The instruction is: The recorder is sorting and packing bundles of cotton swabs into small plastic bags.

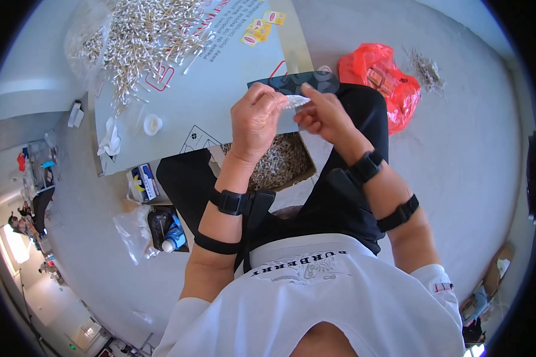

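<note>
Above the near edge of the table, my left hand [257, 119] pinches a small white bundle [296, 102] that looks like cotton swabs, partly hidden by the fingers. My right hand [329, 116] is at the bundle's other end, its thumb apart from its loosely curled fingers. Directly below the hands, a carton [307, 172] full of cotton swabs [274, 163] sits between my legs. A dark translucent sheet [268, 84] with round shapes extends behind the hands at the table's edge. At the far left of the table lies a large heap of cotton swabs [152, 38].
Yellow packets [259, 30] lie on the table [190, 101], with a small white round container [152, 124] and crumpled white tissue [110, 140] to the left. A red plastic bag [399, 101] stands on the floor at right. Left of my legs are a box [143, 183] and a blue bottle [174, 235].
</note>
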Action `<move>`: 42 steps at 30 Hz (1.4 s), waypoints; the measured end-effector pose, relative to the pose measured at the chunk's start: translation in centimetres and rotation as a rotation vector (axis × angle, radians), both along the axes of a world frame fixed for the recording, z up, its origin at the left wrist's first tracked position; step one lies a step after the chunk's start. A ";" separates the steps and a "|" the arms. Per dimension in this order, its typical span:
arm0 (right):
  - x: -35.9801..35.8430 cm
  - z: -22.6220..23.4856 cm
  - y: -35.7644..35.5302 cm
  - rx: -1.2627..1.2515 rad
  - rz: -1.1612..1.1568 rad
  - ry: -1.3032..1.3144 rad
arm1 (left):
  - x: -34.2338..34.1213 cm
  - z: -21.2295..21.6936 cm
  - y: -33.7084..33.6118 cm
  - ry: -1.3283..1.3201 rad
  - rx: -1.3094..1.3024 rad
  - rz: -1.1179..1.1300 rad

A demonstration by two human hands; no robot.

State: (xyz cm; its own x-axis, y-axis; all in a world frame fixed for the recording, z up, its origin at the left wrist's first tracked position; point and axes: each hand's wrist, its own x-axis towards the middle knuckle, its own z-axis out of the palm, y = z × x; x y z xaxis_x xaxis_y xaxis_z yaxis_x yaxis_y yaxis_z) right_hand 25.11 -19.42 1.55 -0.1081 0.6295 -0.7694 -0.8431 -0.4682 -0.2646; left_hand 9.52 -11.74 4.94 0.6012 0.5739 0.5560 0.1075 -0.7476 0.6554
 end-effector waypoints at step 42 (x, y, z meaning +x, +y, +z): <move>-0.5 2.3 0.5 0.936 0.235 -1.936 | -1.3 -1.5 2.0 0.121 -0.011 -0.041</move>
State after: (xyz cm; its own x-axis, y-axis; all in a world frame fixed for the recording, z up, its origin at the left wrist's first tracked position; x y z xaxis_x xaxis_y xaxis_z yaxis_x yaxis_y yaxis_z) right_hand 24.65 -18.89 3.85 0.1071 0.8825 0.4579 0.7263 0.2451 -0.6422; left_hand 8.24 -9.77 3.49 0.6866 0.5530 0.4720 0.1555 -0.7458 0.6477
